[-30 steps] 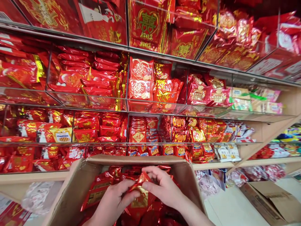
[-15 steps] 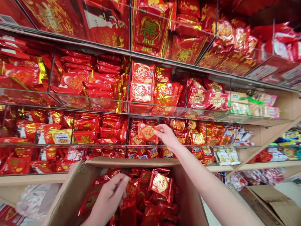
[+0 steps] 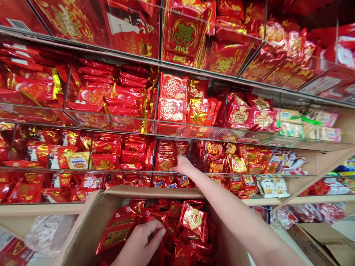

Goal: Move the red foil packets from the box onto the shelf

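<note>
In the cardboard box (image 3: 91,221) below me lie many shiny red snack packets, one with a gold character on it (image 3: 193,221). My left hand (image 3: 145,240) is over these packets, thumb and fingers curled close together. Whatever is under its fingers is hidden. My right hand (image 3: 185,165) reaches into a shelf compartment, fingers bent at a neat stack of flat red packets (image 3: 166,153). Its thumb is by the front packet with the gold panel (image 3: 165,164). Behind the hand another red packet (image 3: 181,147) shows; the fingertips are partly hidden, and I cannot tell what they hold.
Clear plastic dividers and shelf lips (image 3: 191,130) split the shelves into compartments full of red and gold packets. Pale wooden boards (image 3: 41,208) frame the lowest shelf. Another cardboard box (image 3: 324,240) stands at lower right. A bagged bundle (image 3: 50,232) lies at lower left.
My right hand has moved deeper into the compartment; the red packet it held out is no longer plainly visible. My left hand has shifted slightly right and down in the box.
</note>
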Action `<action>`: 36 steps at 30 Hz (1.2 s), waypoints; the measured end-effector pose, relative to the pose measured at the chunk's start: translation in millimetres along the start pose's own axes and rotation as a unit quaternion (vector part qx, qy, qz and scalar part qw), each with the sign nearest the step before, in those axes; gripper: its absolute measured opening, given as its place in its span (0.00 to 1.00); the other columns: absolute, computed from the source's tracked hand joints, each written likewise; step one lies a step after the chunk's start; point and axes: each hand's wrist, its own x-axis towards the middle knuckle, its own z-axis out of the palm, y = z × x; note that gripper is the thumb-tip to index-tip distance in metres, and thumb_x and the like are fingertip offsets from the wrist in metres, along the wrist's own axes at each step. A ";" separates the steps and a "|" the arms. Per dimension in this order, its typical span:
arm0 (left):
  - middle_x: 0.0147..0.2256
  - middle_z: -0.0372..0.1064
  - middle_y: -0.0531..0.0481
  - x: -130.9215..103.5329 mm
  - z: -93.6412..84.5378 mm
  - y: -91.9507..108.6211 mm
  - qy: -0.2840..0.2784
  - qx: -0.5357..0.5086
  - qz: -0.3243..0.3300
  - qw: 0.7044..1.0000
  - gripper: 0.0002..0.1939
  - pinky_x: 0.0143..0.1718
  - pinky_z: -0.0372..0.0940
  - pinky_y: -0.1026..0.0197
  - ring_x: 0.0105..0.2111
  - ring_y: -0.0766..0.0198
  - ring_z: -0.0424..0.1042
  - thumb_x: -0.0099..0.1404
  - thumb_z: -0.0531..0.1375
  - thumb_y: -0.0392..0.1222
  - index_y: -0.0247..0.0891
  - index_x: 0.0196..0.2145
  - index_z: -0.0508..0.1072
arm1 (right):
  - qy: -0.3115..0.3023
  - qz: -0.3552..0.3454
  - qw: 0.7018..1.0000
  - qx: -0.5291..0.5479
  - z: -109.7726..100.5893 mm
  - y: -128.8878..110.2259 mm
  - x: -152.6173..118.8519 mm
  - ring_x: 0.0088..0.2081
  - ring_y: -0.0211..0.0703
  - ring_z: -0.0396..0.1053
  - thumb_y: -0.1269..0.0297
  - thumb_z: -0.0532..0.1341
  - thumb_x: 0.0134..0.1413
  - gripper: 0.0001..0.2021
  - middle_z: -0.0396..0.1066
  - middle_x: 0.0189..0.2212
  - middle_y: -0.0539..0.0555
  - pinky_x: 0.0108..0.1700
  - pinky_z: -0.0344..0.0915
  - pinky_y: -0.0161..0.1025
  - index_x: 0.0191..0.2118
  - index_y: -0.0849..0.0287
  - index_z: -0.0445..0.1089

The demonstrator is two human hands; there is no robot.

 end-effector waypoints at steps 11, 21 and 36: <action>0.33 0.71 0.52 -5.2 20.3 -20.4 -0.046 0.111 0.054 0.991 0.09 0.34 0.63 0.66 0.33 0.64 0.70 0.60 0.50 0.37 0.43 0.34 0.70 | -0.010 0.029 0.998 -0.046 14.3 -9.7 20.9 0.45 0.57 0.66 0.62 0.71 0.23 0.48 0.66 0.44 0.67 0.40 0.63 0.44 0.53 0.63 0.47; 0.56 0.55 0.43 -1.9 24.3 -27.8 -0.105 0.279 0.046 0.953 0.29 0.47 0.63 0.55 0.45 0.56 0.69 0.54 0.47 0.27 0.45 0.53 0.60 | -0.024 0.011 0.998 -0.051 14.7 -8.0 13.6 0.47 0.62 0.64 0.62 0.72 0.21 0.48 0.66 0.45 0.69 0.43 0.62 0.48 0.54 0.63 0.50; 0.30 0.70 0.52 -1.9 -7.5 -22.5 -0.086 0.204 0.041 0.974 0.08 0.36 0.62 0.63 0.34 0.63 0.68 0.50 0.55 0.29 0.40 0.25 0.71 | 0.171 -0.237 0.954 0.073 -11.2 10.6 -103.8 0.45 0.44 0.62 0.65 0.53 0.54 0.11 0.66 0.42 0.56 0.47 0.59 0.43 0.43 0.58 0.63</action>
